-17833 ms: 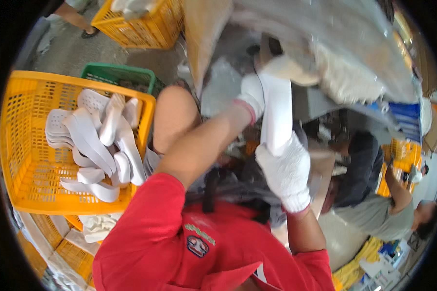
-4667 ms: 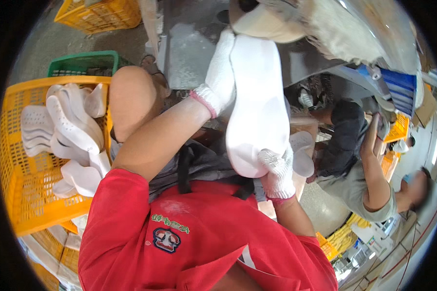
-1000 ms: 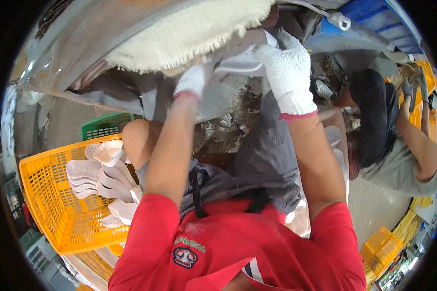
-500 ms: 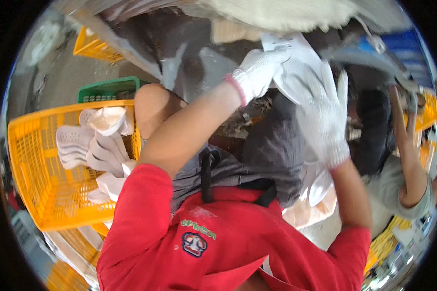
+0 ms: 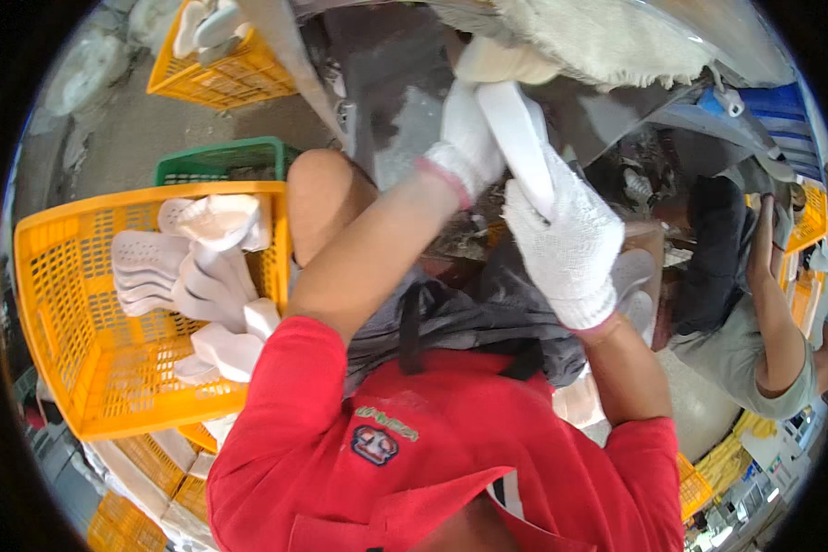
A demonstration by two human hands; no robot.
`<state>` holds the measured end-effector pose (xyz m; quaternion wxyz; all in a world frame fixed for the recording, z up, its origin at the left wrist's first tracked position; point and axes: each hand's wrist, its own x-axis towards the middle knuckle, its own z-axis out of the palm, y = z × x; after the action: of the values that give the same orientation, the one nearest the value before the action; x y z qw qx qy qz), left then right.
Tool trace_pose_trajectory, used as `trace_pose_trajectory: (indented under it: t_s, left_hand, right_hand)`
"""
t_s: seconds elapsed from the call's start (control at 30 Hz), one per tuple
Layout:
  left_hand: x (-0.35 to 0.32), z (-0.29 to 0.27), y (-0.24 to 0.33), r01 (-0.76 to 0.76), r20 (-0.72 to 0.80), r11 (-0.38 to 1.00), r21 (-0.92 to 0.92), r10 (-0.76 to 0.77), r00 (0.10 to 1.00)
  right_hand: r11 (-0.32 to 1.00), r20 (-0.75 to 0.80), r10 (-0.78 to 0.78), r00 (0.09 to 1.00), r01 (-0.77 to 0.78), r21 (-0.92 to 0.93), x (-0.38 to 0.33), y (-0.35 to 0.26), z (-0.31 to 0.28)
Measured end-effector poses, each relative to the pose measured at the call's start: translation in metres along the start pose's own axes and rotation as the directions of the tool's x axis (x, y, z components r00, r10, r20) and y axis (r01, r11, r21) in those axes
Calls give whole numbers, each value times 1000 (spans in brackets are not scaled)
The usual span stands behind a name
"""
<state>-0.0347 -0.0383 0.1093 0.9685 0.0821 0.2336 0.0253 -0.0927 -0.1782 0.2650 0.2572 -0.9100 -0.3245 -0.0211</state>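
Note:
A white insole-shaped foam piece [image 5: 517, 138] is held edge-on between my two gloved hands. My left hand [image 5: 469, 133], in a white knit glove with a pink cuff, closes on its far end. Around the near end wraps my right hand [image 5: 569, 239], in a matching glove. Just beyond the far end is a cream, rounded pad [image 5: 504, 63]; I cannot tell whether they touch. Off-white fluffy material [image 5: 607, 41] hangs above it. More pale insole-like pieces [image 5: 633, 276] lie beside my right forearm, partly hidden.
A yellow crate [image 5: 152, 419] at my left holds several perforated pale insoles [image 5: 147, 258] and a white cup-shaped piece [image 5: 216, 223]. Behind it are a green crate [image 5: 221, 164] and another yellow crate [image 5: 235, 81]. A person in a grey shirt [image 5: 741, 368] sits at right.
The piece has turned from showing its broad face to edge-on. My right hand has come down and left, its spread fingers now closed round the near end.

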Motion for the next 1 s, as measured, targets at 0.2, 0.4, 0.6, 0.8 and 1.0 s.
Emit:
trace_pose_trajectory:
  t_s: [0.2,0.4,0.6,0.8,1.0]
  left_hand:
    - [-20,-2,-30,-699,250,472,537,702,666]
    - [-31,17,-45,-701,353,438,563,640,683]
    - [-34,21,-17,-61,90,994,87,53,995]
    - [-3,31,30,-362,350,908,209,276,895]
    - [-15,-8,2,162,334,962,-220,-82,939]
  right_hand:
    - [998,-207,-20,978,7,-63,16,18,41]
    - [976,-246,107,963,-150,-159,43,4,53]
    - [747,281,99,955,-257,612,33,9,11]
    - [790,375,-97,922,-158,592,29,32,17]
    - [901,391,14,920,-181,395,-25,-23,-18]
